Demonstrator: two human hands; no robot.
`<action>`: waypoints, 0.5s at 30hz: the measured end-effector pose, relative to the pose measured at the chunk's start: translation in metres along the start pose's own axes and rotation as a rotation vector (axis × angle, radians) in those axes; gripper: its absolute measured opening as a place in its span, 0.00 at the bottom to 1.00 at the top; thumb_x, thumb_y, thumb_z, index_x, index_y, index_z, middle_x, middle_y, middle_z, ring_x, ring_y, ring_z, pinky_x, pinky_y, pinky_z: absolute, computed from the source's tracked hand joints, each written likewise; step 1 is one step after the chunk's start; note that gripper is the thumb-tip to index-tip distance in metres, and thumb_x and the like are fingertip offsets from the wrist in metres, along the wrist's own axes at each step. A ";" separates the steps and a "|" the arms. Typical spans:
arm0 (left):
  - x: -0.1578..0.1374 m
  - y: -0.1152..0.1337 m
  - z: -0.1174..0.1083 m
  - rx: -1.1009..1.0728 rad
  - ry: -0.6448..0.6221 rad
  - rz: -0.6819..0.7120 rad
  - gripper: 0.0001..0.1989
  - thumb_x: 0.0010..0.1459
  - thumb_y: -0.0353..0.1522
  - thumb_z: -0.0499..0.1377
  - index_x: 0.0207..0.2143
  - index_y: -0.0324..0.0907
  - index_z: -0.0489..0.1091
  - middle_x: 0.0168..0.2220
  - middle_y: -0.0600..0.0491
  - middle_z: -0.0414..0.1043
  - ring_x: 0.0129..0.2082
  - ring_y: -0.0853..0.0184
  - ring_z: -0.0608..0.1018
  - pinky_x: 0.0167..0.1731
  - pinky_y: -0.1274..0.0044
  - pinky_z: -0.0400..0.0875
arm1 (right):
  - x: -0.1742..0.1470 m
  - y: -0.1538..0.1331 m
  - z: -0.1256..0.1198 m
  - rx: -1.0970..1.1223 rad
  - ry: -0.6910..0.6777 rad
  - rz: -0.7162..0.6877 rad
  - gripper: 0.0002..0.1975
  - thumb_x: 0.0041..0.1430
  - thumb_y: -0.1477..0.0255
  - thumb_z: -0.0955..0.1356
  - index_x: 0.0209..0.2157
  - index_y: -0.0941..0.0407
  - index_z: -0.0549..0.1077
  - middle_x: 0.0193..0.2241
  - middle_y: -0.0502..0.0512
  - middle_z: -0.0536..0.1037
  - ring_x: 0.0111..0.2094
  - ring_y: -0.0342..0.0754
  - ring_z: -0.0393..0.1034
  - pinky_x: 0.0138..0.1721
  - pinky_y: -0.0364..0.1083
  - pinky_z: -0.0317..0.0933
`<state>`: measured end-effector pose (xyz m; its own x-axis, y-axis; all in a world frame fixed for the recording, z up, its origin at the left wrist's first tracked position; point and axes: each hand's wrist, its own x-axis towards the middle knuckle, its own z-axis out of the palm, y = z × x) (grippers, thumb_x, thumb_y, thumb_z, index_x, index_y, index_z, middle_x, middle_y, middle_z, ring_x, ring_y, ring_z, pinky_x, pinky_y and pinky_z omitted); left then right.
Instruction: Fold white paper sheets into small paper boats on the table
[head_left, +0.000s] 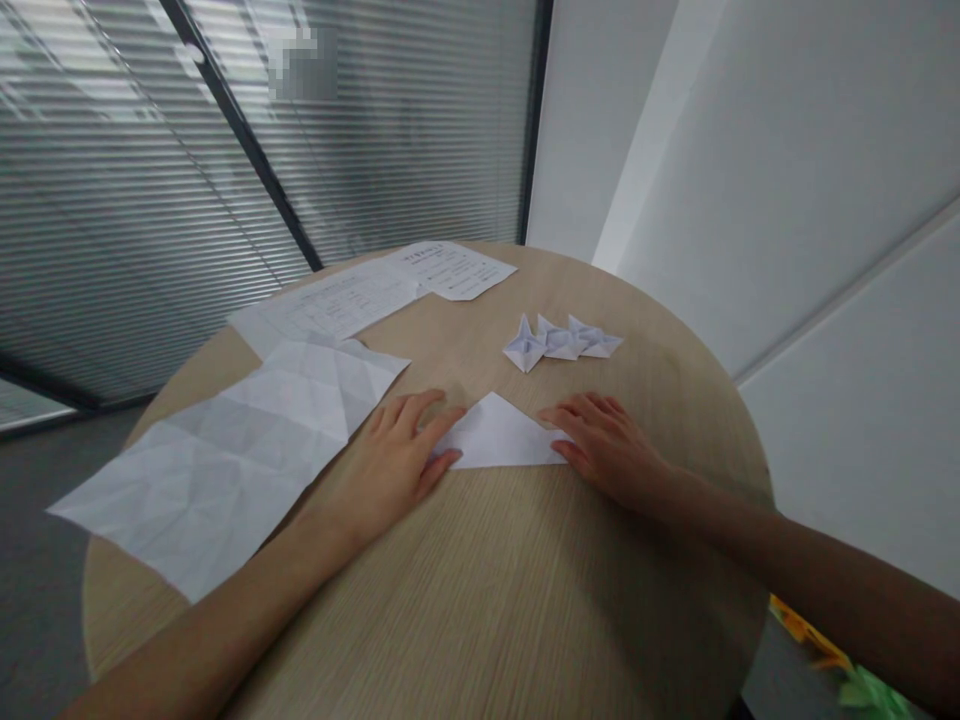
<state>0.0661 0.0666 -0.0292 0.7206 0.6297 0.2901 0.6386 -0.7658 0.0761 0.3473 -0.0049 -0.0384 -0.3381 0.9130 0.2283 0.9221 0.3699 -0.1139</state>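
Observation:
A white sheet of paper folded into a triangle (501,437) lies on the table, its point facing away from me and its long edge towards me. My left hand (401,450) has the left corner between thumb and forefinger. At the opposite corner, my right hand (604,445) grips the paper in the same way, thumb below and fingers above. Both corners are partly hidden by the fingers. Just beyond the triangle sits a row of small folded paper pieces, the nearest a pointed origami piece (525,345), with others (562,340) overlapping to its right.
The round wooden table (465,590) fills the middle. A large creased sheet (225,470) lies at left, overhanging the table edge. Printed sheets (450,268) lie at the back. Blinds (405,130) and a white wall (810,150) stand behind. Something orange and green (832,650) shows low at right.

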 end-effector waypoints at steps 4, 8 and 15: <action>0.004 0.006 -0.001 0.043 -0.102 0.258 0.22 0.64 0.24 0.53 0.58 0.51 0.68 0.63 0.48 0.63 0.61 0.54 0.66 0.57 0.58 0.62 | 0.007 -0.003 0.000 -0.010 -0.031 -0.367 0.21 0.64 0.82 0.63 0.57 0.55 0.69 0.56 0.62 0.73 0.55 0.53 0.68 0.55 0.54 0.63; 0.007 0.010 0.001 0.032 -0.227 0.405 0.20 0.65 0.25 0.52 0.57 0.44 0.68 0.59 0.48 0.69 0.58 0.57 0.71 0.56 0.62 0.66 | 0.010 -0.004 0.002 0.000 -0.085 -0.544 0.19 0.64 0.82 0.63 0.55 0.61 0.71 0.54 0.64 0.75 0.56 0.51 0.69 0.56 0.52 0.65; -0.012 -0.006 -0.002 -0.009 -0.203 0.362 0.23 0.63 0.23 0.50 0.58 0.43 0.68 0.60 0.48 0.69 0.60 0.61 0.71 0.58 0.66 0.68 | -0.012 0.012 -0.002 -0.050 -0.104 -0.474 0.19 0.60 0.83 0.64 0.52 0.60 0.74 0.52 0.63 0.77 0.53 0.51 0.72 0.52 0.49 0.69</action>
<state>0.0529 0.0634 -0.0311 0.9373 0.3320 0.1057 0.3326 -0.9430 0.0125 0.3632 -0.0115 -0.0402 -0.7373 0.6596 0.1459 0.6694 0.7425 0.0262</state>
